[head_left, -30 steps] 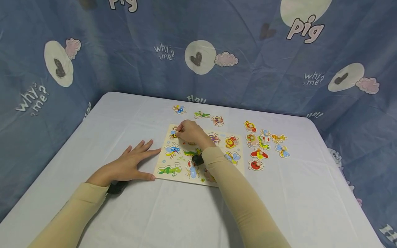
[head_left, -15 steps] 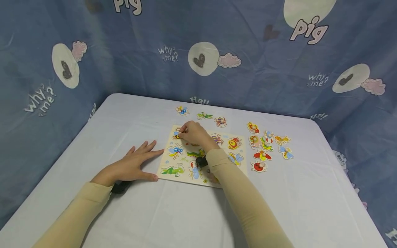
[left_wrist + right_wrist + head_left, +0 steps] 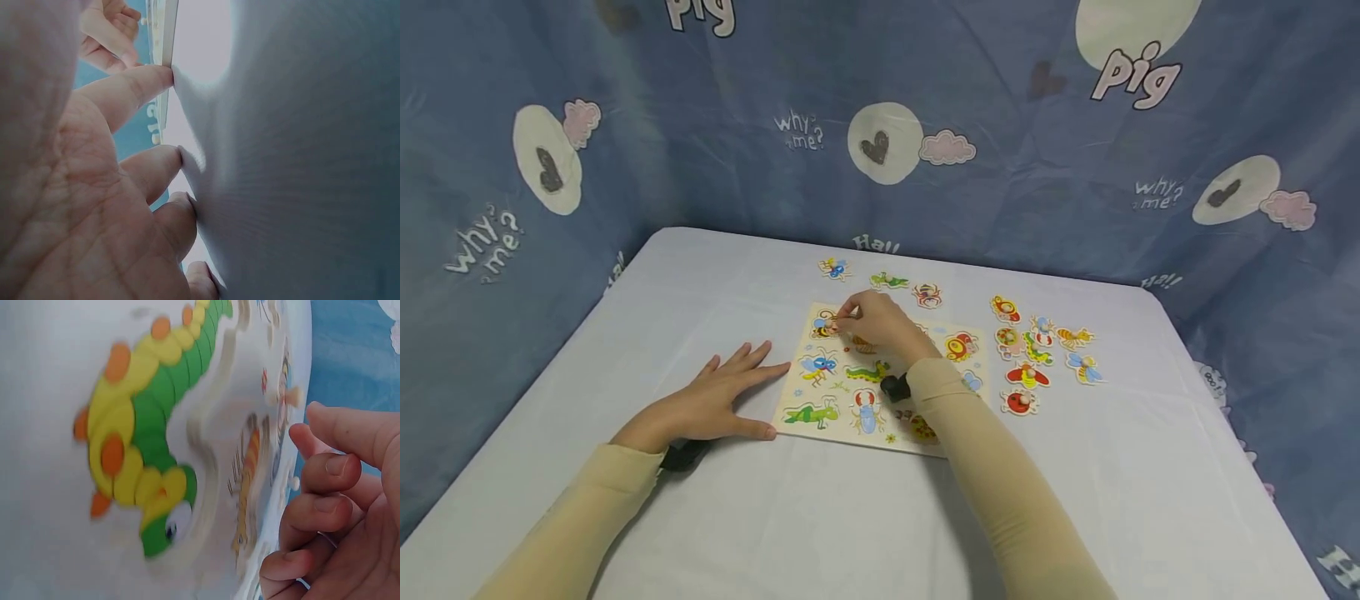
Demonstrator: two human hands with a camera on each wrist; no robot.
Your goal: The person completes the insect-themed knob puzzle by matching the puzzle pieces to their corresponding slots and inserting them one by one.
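A pale wooden insect puzzle board (image 3: 845,429) lies on the table. In its far left corner sits a bee piece (image 3: 823,327) with a small knob (image 3: 292,397). My right hand (image 3: 880,323) hovers just right of that piece, thumb and index finger a little apart from the knob, the other fingers loosely curled. Nothing shows between the fingertips in the right wrist view. My left hand (image 3: 718,396) lies spread on the cloth, index fingertip and thumb tip at the board's left edge. Printed on the board are a caterpillar (image 3: 150,425) and a green grasshopper (image 3: 811,413), among others.
Beyond the board lie a mosquito piece (image 3: 834,267), a grasshopper piece (image 3: 889,281) and a spider piece (image 3: 927,295). Several more insect pieces cluster at the right, among them a ladybug (image 3: 1020,402). A blue patterned curtain (image 3: 737,183) hangs behind the white-covered table.
My right thumb and index finger have let go of the bee piece's knob and drawn slightly right, leaving the piece in the board's corner. The left hand stays at the board's edge.
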